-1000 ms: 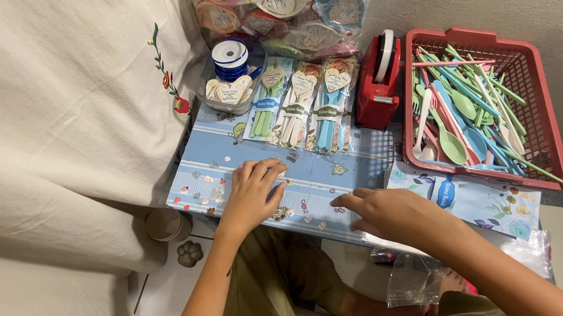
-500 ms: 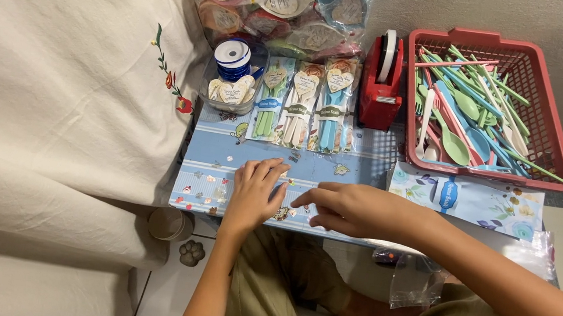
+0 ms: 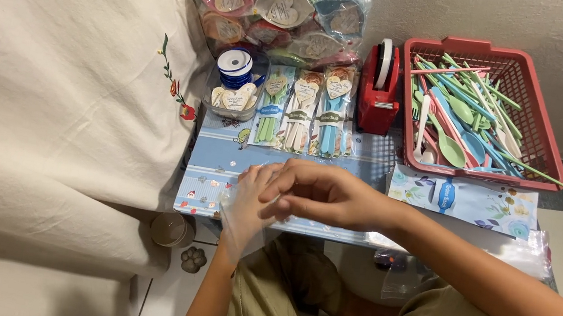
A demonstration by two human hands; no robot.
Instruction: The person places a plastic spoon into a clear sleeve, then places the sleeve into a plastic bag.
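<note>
Hands now meet: right hand (image 3: pixel 324 196) has slid across to left hand (image 3: pixel 251 198), both pinching a clear plastic sleeve (image 3: pixel 242 223) over the low table (image 3: pixel 214 163), ready for filling.

Counted three wrapped cutlery packs (image 3: pixel 301 109) lined up side by side on the little table, one green, one cream, one blue. There was one red tape dispenser (image 3: pixel 380 87), one red basket (image 3: pixel 544 145) and one printed card (image 3: pixel 465 200).
</note>
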